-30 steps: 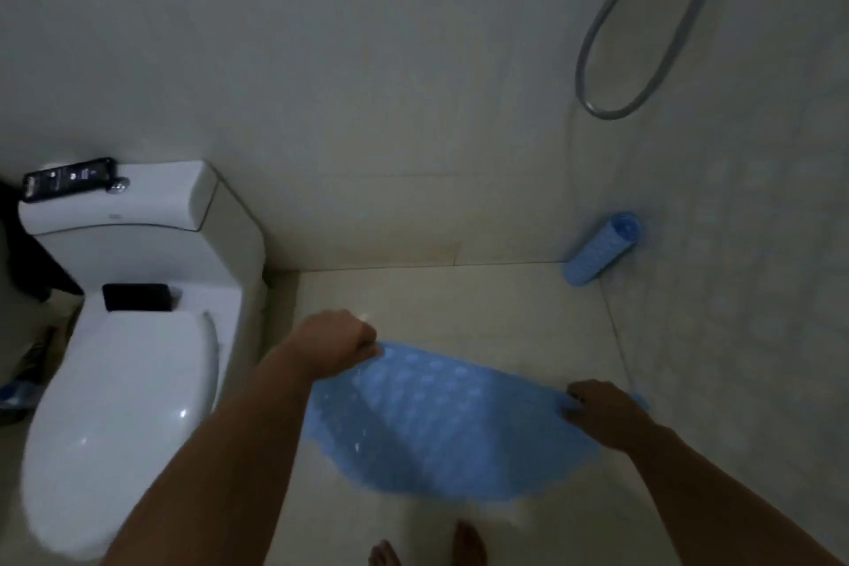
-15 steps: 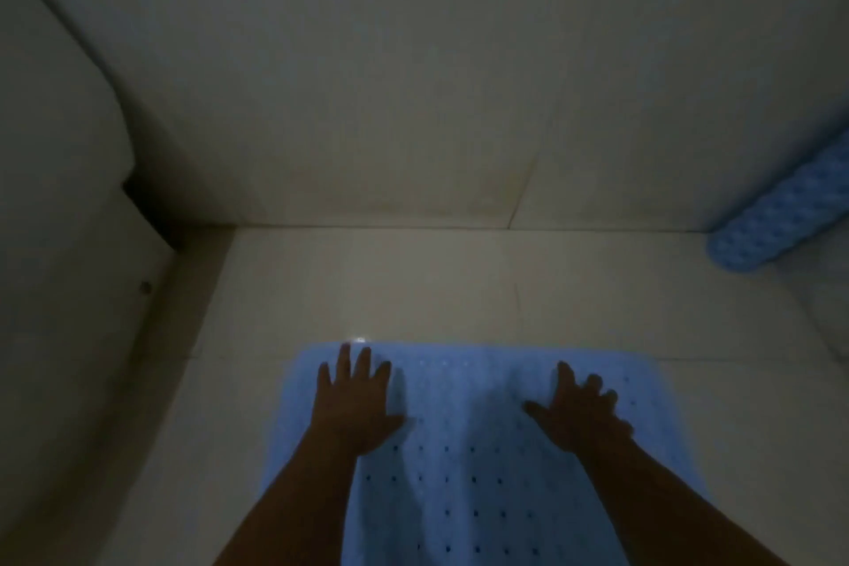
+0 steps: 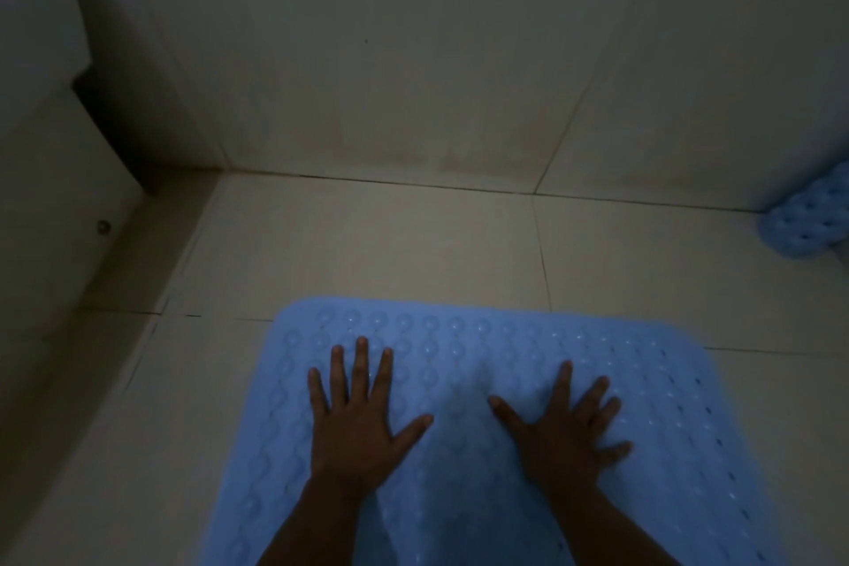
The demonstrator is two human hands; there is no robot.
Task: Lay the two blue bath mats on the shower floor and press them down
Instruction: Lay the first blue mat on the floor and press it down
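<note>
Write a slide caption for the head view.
Both hands, left and right, press a flat blue rubber bath mat onto the pale tiled floor.

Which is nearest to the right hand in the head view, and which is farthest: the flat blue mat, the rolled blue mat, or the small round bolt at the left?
From the right hand:
1. Flat blue mat: directly under the palm, touching it.
2. Rolled blue mat: far right, by the wall.
3. Small round bolt: far left, beyond the left hand.
</note>
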